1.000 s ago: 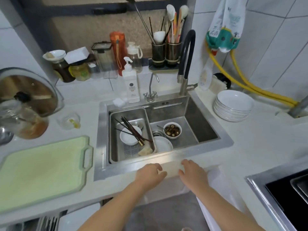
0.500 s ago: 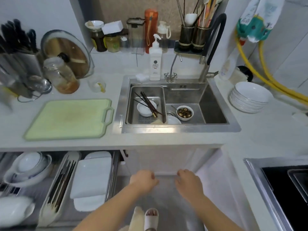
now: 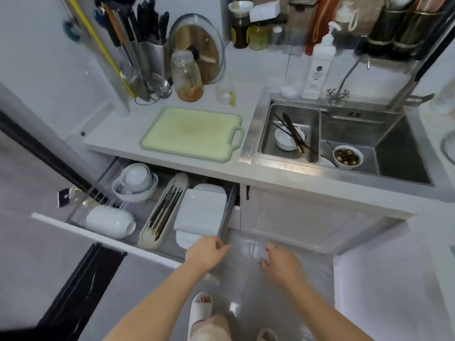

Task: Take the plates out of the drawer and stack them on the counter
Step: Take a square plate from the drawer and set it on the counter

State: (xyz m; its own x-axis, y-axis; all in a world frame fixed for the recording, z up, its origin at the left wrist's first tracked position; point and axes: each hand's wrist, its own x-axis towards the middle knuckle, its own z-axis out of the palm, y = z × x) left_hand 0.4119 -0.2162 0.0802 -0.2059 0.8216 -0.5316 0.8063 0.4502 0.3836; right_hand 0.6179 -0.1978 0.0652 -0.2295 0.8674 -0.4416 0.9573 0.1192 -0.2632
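Note:
The drawer (image 3: 103, 238) under the counter stands pulled out. At its right end lies a stack of white rectangular plates (image 3: 200, 212). My left hand (image 3: 205, 253) hovers just below that stack, at the drawer's right front corner, fingers loosely curled and holding nothing. My right hand (image 3: 280, 263) hangs in front of the cabinet door, also empty with relaxed fingers. The white counter (image 3: 128, 134) runs above the drawer.
The drawer also holds nested bowls (image 3: 135, 182), a white bowl on its side (image 3: 109, 221) and a tray of chopsticks (image 3: 163, 212). A green cutting board (image 3: 192, 134) lies on the counter. The sink (image 3: 344, 141) with dishes is to the right. A jar (image 3: 187, 77) and knife holder stand behind.
The view has swung down and left, from the sink to the open drawer. Both hands dropped from the counter edge to drawer height; the left one now sits close to the rectangular plates.

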